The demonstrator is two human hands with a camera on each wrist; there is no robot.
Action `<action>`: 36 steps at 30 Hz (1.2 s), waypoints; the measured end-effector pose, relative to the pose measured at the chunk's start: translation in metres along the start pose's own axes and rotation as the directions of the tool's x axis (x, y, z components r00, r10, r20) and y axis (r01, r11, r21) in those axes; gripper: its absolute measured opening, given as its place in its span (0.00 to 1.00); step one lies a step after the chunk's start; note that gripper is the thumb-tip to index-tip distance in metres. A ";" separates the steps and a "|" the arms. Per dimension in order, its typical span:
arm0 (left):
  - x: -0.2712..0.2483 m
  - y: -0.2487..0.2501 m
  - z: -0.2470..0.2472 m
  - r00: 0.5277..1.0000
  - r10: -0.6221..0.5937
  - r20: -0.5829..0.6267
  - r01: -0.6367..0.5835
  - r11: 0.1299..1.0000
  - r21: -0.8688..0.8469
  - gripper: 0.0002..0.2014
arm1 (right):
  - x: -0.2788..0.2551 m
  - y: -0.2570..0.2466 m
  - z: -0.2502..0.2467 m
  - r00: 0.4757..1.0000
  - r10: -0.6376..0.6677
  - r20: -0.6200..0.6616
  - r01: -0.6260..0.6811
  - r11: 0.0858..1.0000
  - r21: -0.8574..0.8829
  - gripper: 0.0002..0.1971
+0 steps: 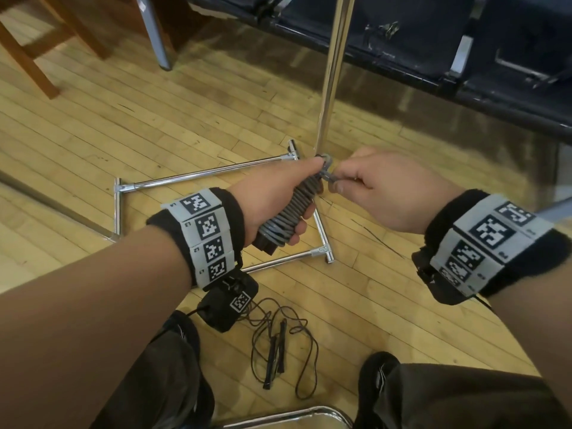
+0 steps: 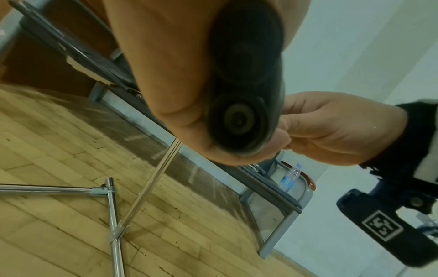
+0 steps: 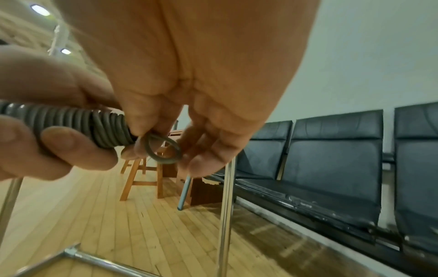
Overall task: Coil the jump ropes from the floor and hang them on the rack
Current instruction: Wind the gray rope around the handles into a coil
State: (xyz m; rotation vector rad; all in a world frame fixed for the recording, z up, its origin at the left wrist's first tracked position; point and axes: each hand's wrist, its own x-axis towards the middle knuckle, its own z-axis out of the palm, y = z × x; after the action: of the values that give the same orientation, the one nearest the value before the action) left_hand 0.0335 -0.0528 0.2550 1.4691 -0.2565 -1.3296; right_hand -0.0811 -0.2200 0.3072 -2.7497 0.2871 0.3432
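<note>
My left hand (image 1: 280, 199) grips a grey jump rope (image 1: 289, 213) whose cord is wound tightly round its black handles (image 2: 239, 120). At the bundle's far end a small cord loop (image 3: 162, 150) sticks out, and my right hand (image 1: 371, 187) pinches that loop between thumb and fingertips. A second, black jump rope (image 1: 278, 348) lies loose and tangled on the wooden floor between my feet. The chrome rack (image 1: 332, 72) stands just beyond my hands, its upright pole rising from a rectangular base frame (image 1: 204, 174).
A row of black seats (image 3: 331, 159) lines the wall behind the rack. A wooden stool (image 1: 37, 44) and a grey chair leg (image 1: 156, 35) stand at the far left. A chrome chair edge (image 1: 278, 416) is at my feet. A water bottle (image 2: 290, 177) stands further off.
</note>
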 end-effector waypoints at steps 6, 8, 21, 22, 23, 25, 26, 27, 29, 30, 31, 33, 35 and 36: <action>-0.001 0.004 0.002 0.997 0.058 -0.055 -0.057 0.998 0.018 0.19 | 0.003 0.004 0.000 0.999 0.045 0.000 -0.044 0.980 -0.195 0.14; -0.003 0.005 0.003 0.996 0.063 -0.061 -0.062 0.998 0.023 0.19 | 0.002 0.002 -0.001 0.999 0.038 0.007 -0.036 0.984 -0.176 0.13; -0.008 0.006 0.003 1.000 -0.009 -0.025 0.006 0.992 -0.123 0.18 | 0.011 -0.019 0.014 0.996 0.033 -0.081 -0.047 0.982 -0.182 0.18; -0.009 0.006 0.002 1.000 0.006 -0.025 -0.008 0.994 -0.105 0.18 | 0.011 -0.015 0.013 0.997 0.049 -0.056 -0.054 0.994 -0.097 0.18; -0.009 0.006 0.000 0.999 0.026 -0.027 -0.029 0.996 -0.084 0.18 | 0.011 -0.011 0.012 0.996 0.076 -0.035 -0.076 0.997 0.022 0.16; -0.010 0.006 -0.004 0.997 0.076 -0.025 -0.077 0.996 -0.048 0.18 | 0.009 -0.001 0.009 0.989 0.147 0.000 -0.139 0.936 0.324 0.09; -0.010 0.005 -0.005 0.995 0.098 -0.026 -0.099 0.994 -0.034 0.17 | 0.008 0.001 0.007 0.983 0.180 0.036 -0.174 0.853 0.492 0.06; -0.011 0.005 -0.006 0.993 0.116 -0.032 -0.117 0.993 -0.025 0.17 | 0.007 0.002 0.006 0.975 0.204 0.088 -0.211 0.728 0.652 0.06; -0.011 0.006 -0.006 0.988 0.145 -0.052 -0.147 0.989 -0.020 0.18 | 0.007 0.001 0.004 0.959 0.212 0.190 -0.266 0.425 0.865 0.09; -0.010 0.006 -0.007 0.986 0.155 -0.067 -0.157 0.987 -0.022 0.18 | 0.008 -0.001 0.004 0.955 0.204 0.218 -0.272 0.296 0.916 0.11; -0.010 0.007 -0.007 0.983 0.161 -0.087 -0.164 0.986 -0.027 0.19 | 0.008 -0.002 0.002 0.954 0.199 0.225 -0.263 0.190 0.946 0.12; -0.008 0.009 -0.007 0.976 0.171 -0.132 -0.178 0.983 -0.042 0.18 | 0.010 -0.005 0.000 0.959 0.201 0.199 -0.211 0.040 0.977 0.14; -0.007 0.010 -0.007 0.971 0.173 -0.163 -0.183 0.982 -0.049 0.17 | 0.011 -0.007 0.000 0.968 0.195 0.157 -0.151 -0.047 0.987 0.15; -0.008 0.010 -0.006 0.971 0.171 -0.169 -0.182 0.982 -0.049 0.16 | 0.012 -0.008 0.001 0.971 0.194 0.139 -0.126 -0.076 0.989 0.16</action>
State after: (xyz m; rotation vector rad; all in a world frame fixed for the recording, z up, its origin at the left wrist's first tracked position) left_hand 0.0400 -0.0478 0.2657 1.4571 -0.2296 -1.0594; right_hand -0.0685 -0.2141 0.3058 -1.1181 0.5887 0.0149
